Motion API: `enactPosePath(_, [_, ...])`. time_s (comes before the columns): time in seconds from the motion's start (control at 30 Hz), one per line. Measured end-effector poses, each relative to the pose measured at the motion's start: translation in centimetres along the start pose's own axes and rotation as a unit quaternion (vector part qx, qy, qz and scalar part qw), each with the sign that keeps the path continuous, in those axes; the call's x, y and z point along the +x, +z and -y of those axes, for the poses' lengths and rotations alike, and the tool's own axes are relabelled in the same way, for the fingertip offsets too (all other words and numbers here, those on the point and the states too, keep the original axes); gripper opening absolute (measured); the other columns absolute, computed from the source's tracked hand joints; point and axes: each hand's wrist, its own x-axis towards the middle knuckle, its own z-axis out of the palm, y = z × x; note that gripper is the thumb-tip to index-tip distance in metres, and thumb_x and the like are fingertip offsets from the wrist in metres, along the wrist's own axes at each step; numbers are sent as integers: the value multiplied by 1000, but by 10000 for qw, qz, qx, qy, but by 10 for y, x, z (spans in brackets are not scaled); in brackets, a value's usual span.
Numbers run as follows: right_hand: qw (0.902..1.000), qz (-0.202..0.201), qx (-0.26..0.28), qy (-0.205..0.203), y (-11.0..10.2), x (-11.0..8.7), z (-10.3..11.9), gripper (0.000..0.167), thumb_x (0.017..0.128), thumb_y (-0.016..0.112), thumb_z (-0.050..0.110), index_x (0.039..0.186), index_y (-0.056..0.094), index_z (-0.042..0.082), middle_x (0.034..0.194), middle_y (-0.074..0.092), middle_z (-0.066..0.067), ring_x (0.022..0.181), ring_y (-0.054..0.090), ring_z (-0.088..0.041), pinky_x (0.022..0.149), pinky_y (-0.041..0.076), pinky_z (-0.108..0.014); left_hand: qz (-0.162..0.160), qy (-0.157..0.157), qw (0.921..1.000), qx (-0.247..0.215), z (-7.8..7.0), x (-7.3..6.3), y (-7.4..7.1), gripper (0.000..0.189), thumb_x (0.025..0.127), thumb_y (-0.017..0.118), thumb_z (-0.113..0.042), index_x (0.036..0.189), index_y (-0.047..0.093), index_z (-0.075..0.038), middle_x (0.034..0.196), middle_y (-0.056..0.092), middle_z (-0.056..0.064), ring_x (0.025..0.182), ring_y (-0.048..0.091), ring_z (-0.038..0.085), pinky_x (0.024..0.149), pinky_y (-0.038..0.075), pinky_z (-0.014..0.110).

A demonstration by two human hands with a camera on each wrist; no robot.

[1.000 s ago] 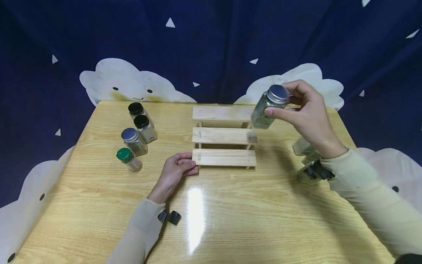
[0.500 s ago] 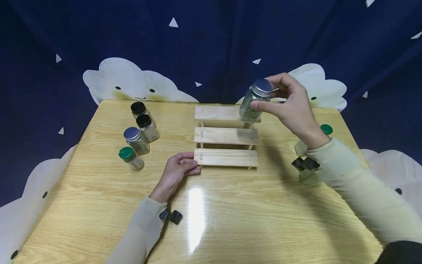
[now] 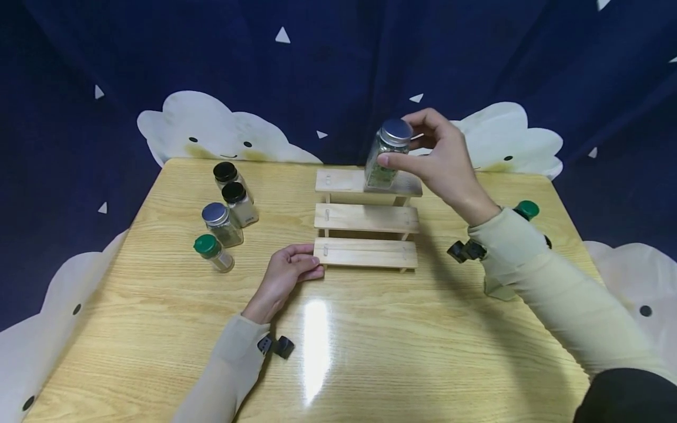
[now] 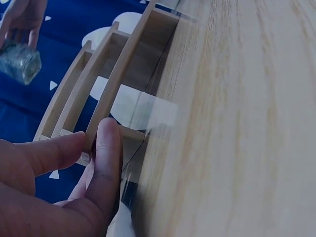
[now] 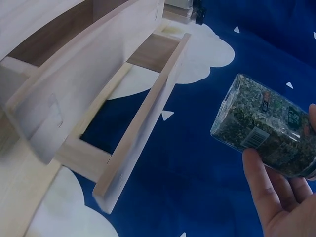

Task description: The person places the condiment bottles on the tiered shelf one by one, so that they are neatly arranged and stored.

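My right hand (image 3: 441, 161) grips a clear spice jar (image 5: 261, 126) of green dried herbs with a silver lid. In the head view the jar overlaps the top tier of a three-tier wooden rack (image 3: 365, 252); the right wrist view shows a gap between its base and that tier. My left hand (image 3: 282, 276) pinches the left end of the rack's lowest tier between thumb and fingers, seen close up in the left wrist view, where its thumb (image 4: 107, 148) lies against the board. The rack's tiers hold nothing.
Left of the rack stand two black-lidded jars (image 3: 240, 205), a silver-lidded jar (image 3: 224, 226) and a green-lidded jar (image 3: 214, 252). At the right, a green lid (image 3: 527, 209) and a jar base (image 3: 498, 289) show around my right sleeve. A dark blue curtain (image 3: 344, 70) hangs behind the table (image 3: 370, 341).
My right hand has carried the herb jar leftward from the rack's right end to over the top tier, and the jar is more upright. My left hand keeps its pinch on the rack.
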Motion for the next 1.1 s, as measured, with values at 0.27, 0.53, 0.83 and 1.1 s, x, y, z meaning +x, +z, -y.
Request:
enactPosePath(0.27, [9998, 39, 84, -177, 18, 10, 0, 46, 81, 97, 9, 120, 71, 7, 110, 72, -4, 95, 65, -23, 85, 57, -27, 16, 30, 10000, 2, 0, 0, 0, 38, 105, 58, 16, 143, 50, 19, 100, 73, 20, 82, 77, 20, 87, 69, 32])
enactPosePath(0.53, [9995, 175, 229, -154, 39, 20, -4, 48, 80, 97, 10, 120, 71, 8, 111, 72, -4, 94, 67, -23, 85, 58, -27, -38, 33, 10000, -25, -1, 1, 0, 37, 105, 58, 17, 141, 52, 18, 99, 72, 19, 82, 77, 19, 87, 69, 32])
enactPosePath(0.83, [9996, 267, 127, -43, 59, 27, -4, 52, 78, 99, 9, 121, 71, 6, 109, 73, -5, 90, 68, -21, 82, 59, -25, -28, 98, 9999, -91, -1, -1, 0, 36, 103, 58, 19, 139, 52, 19, 96, 73, 16, 81, 77, 18, 86, 69, 31])
enactPosePath(1.1, [9992, 356, -69, 174, 65, 31, -9, 53, 80, 99, 10, 124, 69, 4, 109, 73, -7, 92, 68, -20, 81, 58, -25, -15, 128, 9999, -73, 0, -1, 2, 36, 103, 59, 19, 139, 52, 19, 96, 73, 16, 82, 77, 19, 86, 69, 31])
